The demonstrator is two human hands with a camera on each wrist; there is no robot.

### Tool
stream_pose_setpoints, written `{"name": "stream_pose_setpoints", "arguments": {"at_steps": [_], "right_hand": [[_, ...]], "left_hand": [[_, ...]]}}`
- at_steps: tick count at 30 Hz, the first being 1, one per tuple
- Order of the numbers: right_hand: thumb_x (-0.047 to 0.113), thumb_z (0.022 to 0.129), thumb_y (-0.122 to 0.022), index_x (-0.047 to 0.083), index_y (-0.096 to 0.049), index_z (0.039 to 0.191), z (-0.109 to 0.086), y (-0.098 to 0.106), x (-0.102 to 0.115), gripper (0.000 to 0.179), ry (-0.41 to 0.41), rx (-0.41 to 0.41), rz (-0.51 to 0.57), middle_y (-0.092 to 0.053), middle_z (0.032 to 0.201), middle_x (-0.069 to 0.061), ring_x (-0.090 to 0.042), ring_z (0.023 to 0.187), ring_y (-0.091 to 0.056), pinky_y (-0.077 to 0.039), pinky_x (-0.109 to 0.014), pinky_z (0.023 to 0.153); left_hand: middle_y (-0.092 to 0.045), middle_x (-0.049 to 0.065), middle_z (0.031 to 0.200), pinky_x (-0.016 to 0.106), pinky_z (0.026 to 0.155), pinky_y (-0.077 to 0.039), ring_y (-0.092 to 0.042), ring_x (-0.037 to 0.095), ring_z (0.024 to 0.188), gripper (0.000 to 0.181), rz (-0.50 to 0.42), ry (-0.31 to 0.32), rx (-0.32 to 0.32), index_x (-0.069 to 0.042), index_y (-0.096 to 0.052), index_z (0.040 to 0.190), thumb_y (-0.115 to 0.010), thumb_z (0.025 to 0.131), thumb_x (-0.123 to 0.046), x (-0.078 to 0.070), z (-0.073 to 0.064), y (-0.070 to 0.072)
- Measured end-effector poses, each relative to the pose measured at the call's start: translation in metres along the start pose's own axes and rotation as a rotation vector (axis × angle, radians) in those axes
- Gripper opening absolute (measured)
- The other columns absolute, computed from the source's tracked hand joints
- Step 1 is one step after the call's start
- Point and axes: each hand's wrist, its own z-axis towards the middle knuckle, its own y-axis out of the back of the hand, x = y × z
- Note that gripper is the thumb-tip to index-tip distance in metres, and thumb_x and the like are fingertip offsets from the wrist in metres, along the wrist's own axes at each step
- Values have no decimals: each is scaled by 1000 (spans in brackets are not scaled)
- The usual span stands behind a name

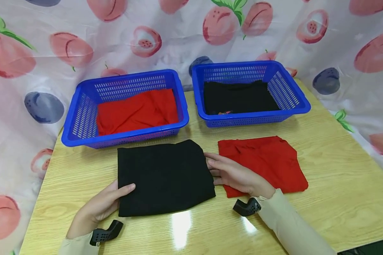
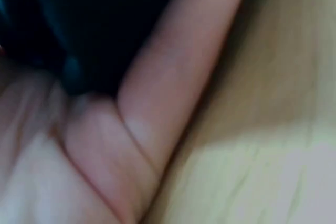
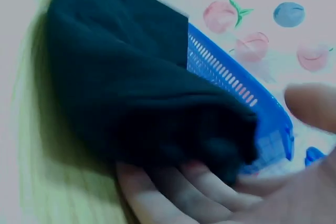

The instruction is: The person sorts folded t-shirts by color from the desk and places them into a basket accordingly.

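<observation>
1. Left hand (image 1: 106, 200) pinches the near-left edge of the folded black cloth (image 1: 164, 180), thumb on top, other fingers underneath; likely to hold the layers together.
2. Right hand (image 1: 231, 171) is loosely spread at the opposite edge: fingers reach under, thumb apart from the fabric. Reads as support, not a clamp.
3. Black cloth spans both hands; two-sided hold probably prevents sagging.
4. Red cloth (image 1: 268, 163) lies on the table (image 1: 338, 198) just beside the right hand, partly behind it; looks parked clear of the grip.
5. Beyond the grip: left basket (image 1: 181, 95) holds red fabric (image 1: 140, 111), right basket (image 1: 242, 121) black fabric (image 1: 239, 97); apparently split by colour.
</observation>
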Motion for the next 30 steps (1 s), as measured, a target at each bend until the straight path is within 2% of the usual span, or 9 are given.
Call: {"name": "stream_pose_setpoints", "arguments": {"at_steps": [5,10,12,15,20,23,27,30], "right_hand": [[25,95,-43,14,-11,143,7,-5,-1,59,31,-26,126,-36,133,-13,-30,115,-44,-39,-45,93],[22,94,-45,17,-9,143,8,-11,-5,61,61,-95,148,-29,140,-11,-28,111,-48,-40,-43,92],[22,93,-47,19,-7,144,8,-14,-7,64,62,-121,104,-24,142,-8,-28,116,-44,-38,-44,93],[27,89,-54,26,-5,143,8,-18,-9,73,15,-155,-21,-15,144,-1,-25,125,-31,-34,-46,97],[34,84,-61,26,1,143,10,-24,-14,86,-68,-156,-197,-10,146,4,-22,132,-14,-24,-51,101],[32,83,-62,25,4,143,10,-24,-15,90,-59,-146,-247,-10,146,5,-21,132,-14,-25,-51,100],[27,82,-64,25,4,143,10,-23,-14,92,-21,-145,-270,-10,146,7,-17,132,-15,-27,-43,101],[26,80,-67,24,4,143,11,-22,-14,95,-12,-165,-311,-6,146,10,-13,132,-10,-21,-38,105]], "left_hand": [[-42,8,133,45,91,-40,-44,26,118,47,-67,-48,29,-12,-8,139,-28,98,-6,4,0,1],[-41,8,134,46,91,-39,-42,28,119,47,-55,-49,39,-13,-10,139,-29,97,-6,3,0,2],[-41,7,134,45,91,-39,-43,27,119,46,-38,-46,33,-13,-10,139,-29,98,-7,1,0,3],[-42,7,133,43,91,-40,-44,26,118,45,-29,-48,33,-14,-11,138,-28,98,-8,-2,-1,5],[-43,8,132,44,91,-40,-45,27,117,42,-47,-48,66,-15,-15,137,-27,98,-6,-2,-4,7],[-43,8,132,44,91,-40,-45,27,116,42,-36,-48,60,-14,-15,137,-28,98,-6,0,-3,7],[-44,9,130,44,89,-41,-47,28,114,43,-3,-56,29,-10,-15,136,-31,97,-6,2,1,7],[-46,10,128,44,89,-42,-49,28,112,42,11,-58,15,-9,-17,135,-33,96,-5,2,2,7]]}}
